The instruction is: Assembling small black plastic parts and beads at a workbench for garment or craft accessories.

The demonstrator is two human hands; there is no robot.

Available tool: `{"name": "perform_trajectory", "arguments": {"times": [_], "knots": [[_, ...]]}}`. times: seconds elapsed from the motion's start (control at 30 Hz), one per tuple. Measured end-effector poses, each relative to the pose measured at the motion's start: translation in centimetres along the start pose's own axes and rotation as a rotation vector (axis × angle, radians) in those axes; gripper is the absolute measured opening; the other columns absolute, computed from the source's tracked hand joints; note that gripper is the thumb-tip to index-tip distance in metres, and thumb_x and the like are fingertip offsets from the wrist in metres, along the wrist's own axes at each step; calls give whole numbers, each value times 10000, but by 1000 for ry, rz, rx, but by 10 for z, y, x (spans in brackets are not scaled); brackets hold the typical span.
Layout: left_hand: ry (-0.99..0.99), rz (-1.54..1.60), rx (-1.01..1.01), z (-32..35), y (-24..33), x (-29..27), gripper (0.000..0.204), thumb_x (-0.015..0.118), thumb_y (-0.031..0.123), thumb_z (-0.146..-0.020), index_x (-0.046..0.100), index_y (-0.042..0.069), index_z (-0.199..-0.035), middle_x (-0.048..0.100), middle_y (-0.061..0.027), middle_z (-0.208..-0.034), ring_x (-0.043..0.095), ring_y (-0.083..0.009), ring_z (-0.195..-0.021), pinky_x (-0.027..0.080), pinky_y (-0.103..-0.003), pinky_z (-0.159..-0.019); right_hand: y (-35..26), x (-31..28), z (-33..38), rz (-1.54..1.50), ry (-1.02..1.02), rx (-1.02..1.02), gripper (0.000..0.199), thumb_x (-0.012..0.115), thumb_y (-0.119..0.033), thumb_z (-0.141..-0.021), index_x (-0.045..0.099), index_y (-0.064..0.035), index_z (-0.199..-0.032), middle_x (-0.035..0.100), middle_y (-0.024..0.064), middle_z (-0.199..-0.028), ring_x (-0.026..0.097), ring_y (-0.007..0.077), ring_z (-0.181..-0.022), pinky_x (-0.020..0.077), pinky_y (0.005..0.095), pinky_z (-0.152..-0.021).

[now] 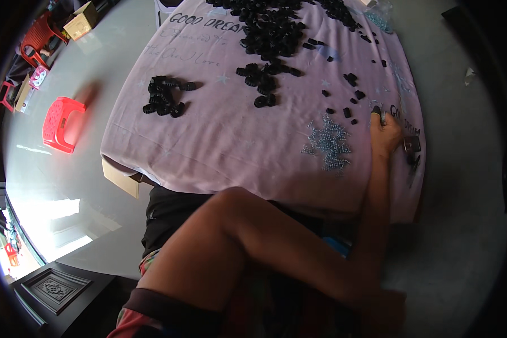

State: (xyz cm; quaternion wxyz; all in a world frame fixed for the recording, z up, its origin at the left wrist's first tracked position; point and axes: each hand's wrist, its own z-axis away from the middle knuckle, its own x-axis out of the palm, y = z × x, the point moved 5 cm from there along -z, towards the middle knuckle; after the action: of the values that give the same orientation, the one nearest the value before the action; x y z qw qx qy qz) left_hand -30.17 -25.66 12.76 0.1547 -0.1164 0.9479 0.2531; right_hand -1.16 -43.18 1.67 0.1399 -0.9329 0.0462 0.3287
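On the right side of a pink cloth-covered table (208,141), my right hand (386,135) is closed round a small black piece (376,111) with a yellowish edge. Left of it lies a loose pile of small silvery-blue metal pieces, which look like springs (328,145). Several small black plastic parts (347,112) are scattered just beyond that pile. My left arm bends across my body, and my left hand (386,307) rests in shadow near my right arm; its fingers cannot be made out.
Ribbed black parts form a large heap (270,34) and a smaller cluster (163,97). A dark metal object (411,145) lies at the table's right edge, near a clear plastic bag (380,19) farther back. A red stool (62,124) stands on the floor at left.
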Motion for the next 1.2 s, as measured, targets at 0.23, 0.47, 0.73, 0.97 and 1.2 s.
{"name": "perform_trajectory", "arguments": {"times": [0.23, 0.47, 0.73, 0.97, 1.2], "knots": [[-492, 476, -167, -7, 49, -15, 620, 382, 542, -1088, 786, 92, -955, 774, -96, -983, 725, -265, -891, 551, -406, -838, 9, 4, -5, -2, -12, 28, 332, 753, -333, -846, 659, -40, -720, 626, 201, -648, 633, 419, -591, 495, 478, -562], [-88, 370, 130, 2, 28, -4, 467, 453, 465, -1064, 718, 99, -1182, 747, -163, -941, 706, -351, -871, 533, -479, -824, 6, 4, -3, -39, -59, 36, 323, 761, -314, -843, 651, -32, -730, 626, 202, -653, 631, 419, -592, 490, 470, -558], [-331, 219, 312, 5, 27, -2, 451, 493, 290, -1055, 469, 61, -1443, 680, -217, -1148, 681, -403, -997, 540, -500, -861, 3, 1, -3, -63, -39, -6, 325, 765, -306, -842, 640, -31, -726, 617, 198, -637, 624, 413, -569, 484, 465, -545], [-585, 214, 92, 2, 34, -33, 450, 493, 280, -1057, 477, 50, -1443, 661, -198, -1196, 659, -368, -1095, 541, -454, -882, 4, -1, -1, -53, -8, -25, 318, 780, -284, -835, 625, -38, -705, 598, 190, -618, 610, 400, -550, 478, 460, -535], [-170, 327, 369, -8, 49, -2, 458, 481, 421, -1063, 598, 37, -1283, 688, -195, -1089, 687, -370, -1014, 537, -463, -898, -6, -6, -1, -73, -29, -46, 322, 794, -276, -835, 620, -41, -700, 571, 165, -585, 560, 349, -489, 464, 428, -515]]}}
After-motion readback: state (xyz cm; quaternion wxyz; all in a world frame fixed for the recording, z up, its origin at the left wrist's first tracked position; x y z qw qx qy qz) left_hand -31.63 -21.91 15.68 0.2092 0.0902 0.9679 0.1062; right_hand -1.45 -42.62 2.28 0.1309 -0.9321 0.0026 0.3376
